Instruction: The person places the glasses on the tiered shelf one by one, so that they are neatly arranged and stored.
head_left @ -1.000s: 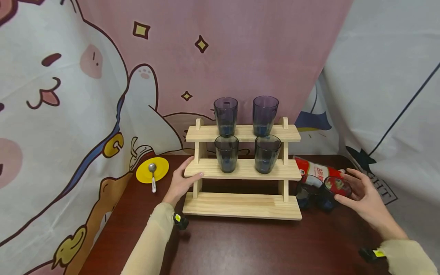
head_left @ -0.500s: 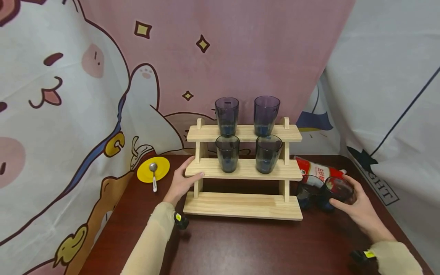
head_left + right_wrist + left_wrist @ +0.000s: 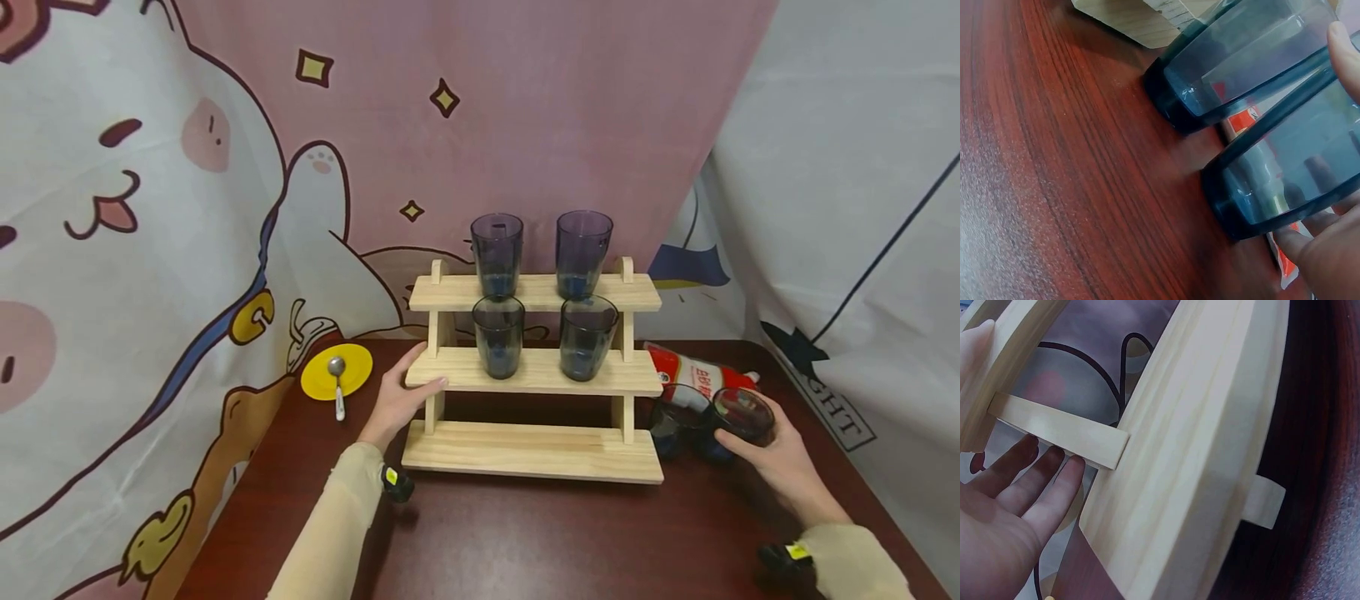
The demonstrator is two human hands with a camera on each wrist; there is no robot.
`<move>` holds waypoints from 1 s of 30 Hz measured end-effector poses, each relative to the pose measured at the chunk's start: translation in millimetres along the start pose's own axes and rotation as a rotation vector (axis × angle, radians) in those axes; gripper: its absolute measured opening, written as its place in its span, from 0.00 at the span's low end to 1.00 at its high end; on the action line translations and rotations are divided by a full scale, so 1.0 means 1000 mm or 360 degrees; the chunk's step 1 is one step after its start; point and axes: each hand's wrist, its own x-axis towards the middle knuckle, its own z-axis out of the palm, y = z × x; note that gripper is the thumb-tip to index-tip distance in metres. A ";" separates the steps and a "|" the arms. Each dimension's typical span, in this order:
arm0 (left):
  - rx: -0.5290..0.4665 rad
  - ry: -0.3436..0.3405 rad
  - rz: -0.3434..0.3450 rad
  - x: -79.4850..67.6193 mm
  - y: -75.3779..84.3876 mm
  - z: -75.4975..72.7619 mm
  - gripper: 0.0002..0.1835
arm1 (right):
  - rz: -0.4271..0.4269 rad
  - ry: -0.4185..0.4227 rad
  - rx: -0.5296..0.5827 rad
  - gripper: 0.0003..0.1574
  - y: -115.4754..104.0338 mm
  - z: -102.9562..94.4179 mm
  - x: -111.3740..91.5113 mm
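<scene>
Glasses [image 3: 742, 415]: six; rack [image 3: 532, 450]: one; hands [image 3: 783, 464]: two, right holding one glass

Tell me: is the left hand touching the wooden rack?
Touching: the head view shows the left hand gripping the wooden rack, thumb against its middle shelf at the left.

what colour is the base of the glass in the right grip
The base is dark blue, best seen in the right wrist view.

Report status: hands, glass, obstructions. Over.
Left hand holding left side of wooden rack. Right hand gripping far-right glass. Possible obstruction: neighbouring glass between it and rack.
</scene>
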 end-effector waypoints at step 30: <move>0.0025 0.0014 -0.0015 0.000 0.000 0.000 0.44 | 0.0158 0.0192 0.0391 0.46 0.000 0.002 -0.011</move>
